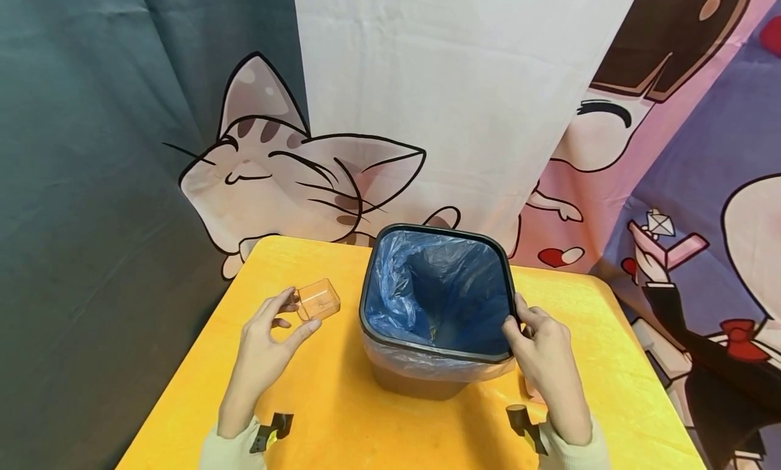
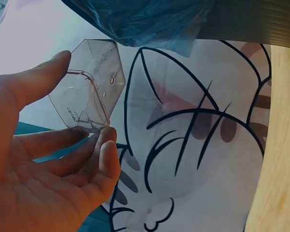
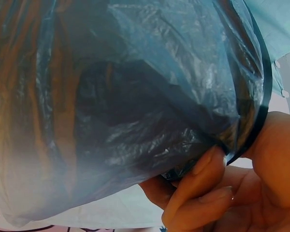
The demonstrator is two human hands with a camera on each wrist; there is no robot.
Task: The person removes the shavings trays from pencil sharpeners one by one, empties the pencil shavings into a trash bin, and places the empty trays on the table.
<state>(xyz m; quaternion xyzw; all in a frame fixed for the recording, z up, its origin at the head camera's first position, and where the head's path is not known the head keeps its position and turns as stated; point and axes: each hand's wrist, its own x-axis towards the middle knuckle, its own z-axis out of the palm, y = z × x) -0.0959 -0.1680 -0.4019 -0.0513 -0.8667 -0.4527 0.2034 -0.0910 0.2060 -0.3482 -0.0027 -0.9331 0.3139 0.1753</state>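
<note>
A square trash bin with a black rim (image 1: 441, 355) and a blue plastic bag (image 1: 390, 280) lining it stands on the yellow table, tilted a little. My right hand (image 1: 543, 348) pinches the rim at its right side, thumb over the edge; in the right wrist view its fingers (image 3: 198, 188) press into the bag's overhang (image 3: 150, 96). To the left of the bin, my left hand (image 1: 268, 348) holds a small clear plastic box (image 1: 320, 299) between thumb and fingers, above the table. The box (image 2: 92, 82) looks see-through in the left wrist view, with small print on it.
The yellow table (image 1: 329, 416) lies under everything. Part of a pinkish thing (image 1: 532, 387) shows on the table beneath my right hand, mostly hidden. A printed cloth (image 1: 464, 104) with a cartoon cat hangs just behind the table's far edge.
</note>
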